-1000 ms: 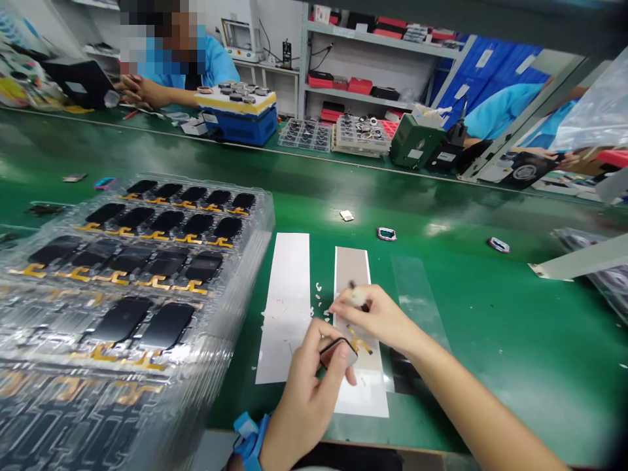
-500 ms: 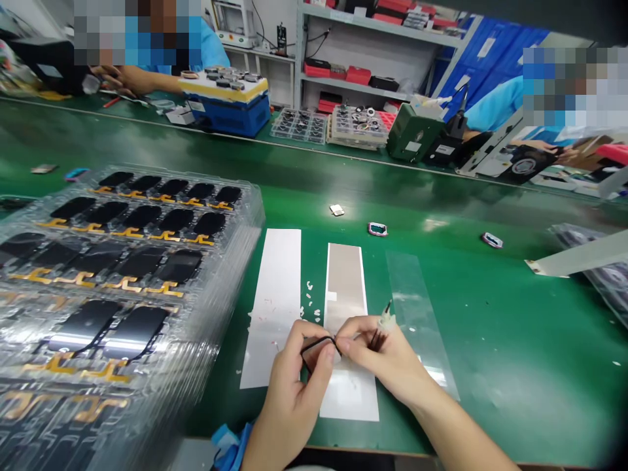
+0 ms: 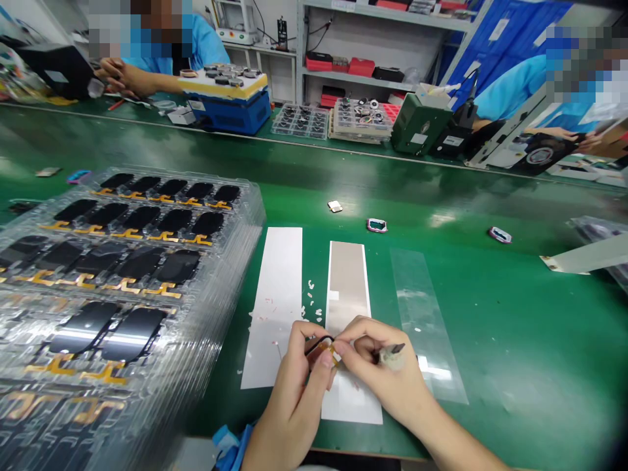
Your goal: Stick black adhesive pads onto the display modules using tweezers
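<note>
My left hand (image 3: 299,386) is closed round a small black screen part (image 3: 318,345) with a gold flex tail, held over the grey sheet (image 3: 347,281) at the near edge of the green bench. My right hand (image 3: 380,369) pinches the flex tail of that part with thumb and forefinger, and a small tool with a dark tip (image 3: 394,355) sticks out from between its fingers. Both hands meet just above the lower end of the sheet. A white strip (image 3: 277,288) lies to the left, and small white scraps (image 3: 313,302) lie between the two.
A stack of clear trays (image 3: 98,275) filled with black screen parts takes up the left. A clear film strip (image 3: 422,307) lies to the right. Small loose parts (image 3: 376,226) dot the green belt. Other people sit across the belt beside a blue box (image 3: 229,108) and shelves.
My hands have come together near the bench edge. The right hand dropped from above the sheet onto the part's flex tail, and the tool tip swung from pointing up to pointing right.
</note>
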Motion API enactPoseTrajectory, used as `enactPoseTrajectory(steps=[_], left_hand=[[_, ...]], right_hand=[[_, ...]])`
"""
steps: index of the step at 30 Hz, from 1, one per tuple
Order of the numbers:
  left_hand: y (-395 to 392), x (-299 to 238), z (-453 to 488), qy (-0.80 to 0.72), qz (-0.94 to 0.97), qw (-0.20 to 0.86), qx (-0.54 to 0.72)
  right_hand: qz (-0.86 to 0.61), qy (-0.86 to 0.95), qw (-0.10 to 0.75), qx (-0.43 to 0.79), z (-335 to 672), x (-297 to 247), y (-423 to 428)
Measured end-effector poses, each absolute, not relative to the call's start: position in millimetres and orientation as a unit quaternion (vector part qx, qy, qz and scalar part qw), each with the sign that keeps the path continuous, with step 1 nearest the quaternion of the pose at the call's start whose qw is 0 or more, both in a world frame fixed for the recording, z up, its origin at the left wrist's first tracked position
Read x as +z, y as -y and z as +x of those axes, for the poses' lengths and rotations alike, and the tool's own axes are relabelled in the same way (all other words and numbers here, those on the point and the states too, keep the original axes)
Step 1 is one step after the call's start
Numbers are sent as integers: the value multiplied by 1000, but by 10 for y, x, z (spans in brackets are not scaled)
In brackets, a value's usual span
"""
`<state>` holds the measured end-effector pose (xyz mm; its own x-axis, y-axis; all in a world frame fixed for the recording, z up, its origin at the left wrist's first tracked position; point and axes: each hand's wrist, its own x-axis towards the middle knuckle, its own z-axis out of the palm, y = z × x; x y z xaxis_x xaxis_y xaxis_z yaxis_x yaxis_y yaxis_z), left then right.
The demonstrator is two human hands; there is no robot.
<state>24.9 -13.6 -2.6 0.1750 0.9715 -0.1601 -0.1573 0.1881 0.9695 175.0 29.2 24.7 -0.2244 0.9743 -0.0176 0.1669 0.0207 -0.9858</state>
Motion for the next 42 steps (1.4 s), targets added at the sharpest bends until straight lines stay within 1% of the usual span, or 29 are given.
enactPoseTrajectory(steps=[4, 8, 11, 16, 21, 29, 32, 34, 36, 38, 42], left_hand=[[129, -20, 265, -460, 452, 610, 460], [116, -21, 274, -467, 459, 596, 465], [101, -20, 265, -454, 451, 612, 464], [95, -47, 236, -430, 436, 649, 452], [94, -88, 235, -442, 442, 635, 453], [73, -75, 249, -439, 448, 629, 459], [69, -22, 247, -454, 464, 622, 438], [88, 38, 226, -464, 500, 602, 415], [127, 103, 189, -472, 566, 559, 379], [170, 151, 149, -465, 652, 503, 326], [203, 152, 141, -416, 780, 403, 239]], right_hand=[[-472, 602, 397, 508, 1758, 243, -270], [-468, 585, 392, 534, 1734, 244, -231], [-460, 571, 389, 558, 1721, 236, -216], [-477, 566, 390, 547, 1728, 203, -232], [-455, 546, 404, 576, 1724, 216, -241], [-451, 523, 390, 608, 1716, 242, -264], [-452, 557, 409, 563, 1822, 280, -311], [-454, 582, 458, 495, 1950, 300, -290], [-470, 589, 503, 423, 2084, 292, -200], [-504, 582, 517, 375, 2180, 242, -54], [-560, 538, 520, 355, 2220, 27, 233]])
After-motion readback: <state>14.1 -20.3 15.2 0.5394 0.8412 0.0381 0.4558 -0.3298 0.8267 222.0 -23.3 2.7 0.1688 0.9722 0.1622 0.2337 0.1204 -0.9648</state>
